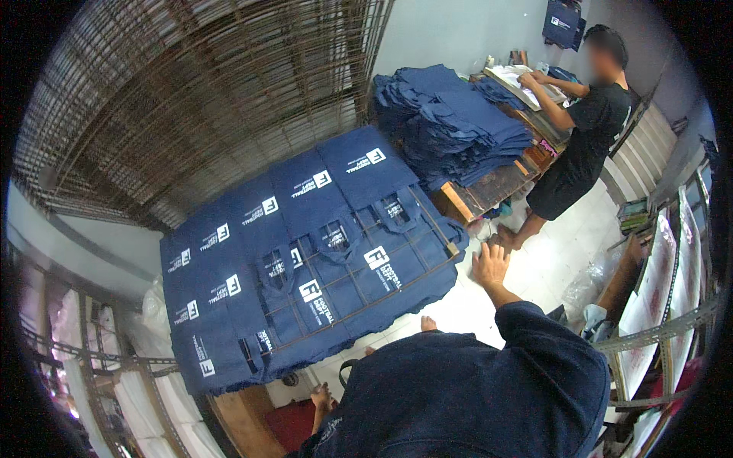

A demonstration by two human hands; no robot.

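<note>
Printed navy tote bags (252, 237) with white logos lie side by side in rows across a broad, low surface in front of me. A thin metal wire rack (359, 305) lies over the nearer right bags, whose handles loop at their tops. My right hand (490, 265) is raised just beyond the rack's right corner, its fingers spread and nothing seen in them. Low by the near edge of the bags hangs my left hand (321, 398), small in view. Its fingers look partly bent, and whether they hold anything is unclear.
Tall stacked wire racks (206, 91) lean at the far left. A pile of navy fabric pieces (450, 122) sits on a wooden table (489, 187), where a co-worker (592, 130) handles a white-topped frame (527, 84). Metal shelving with white panels (657, 305) stands at the right.
</note>
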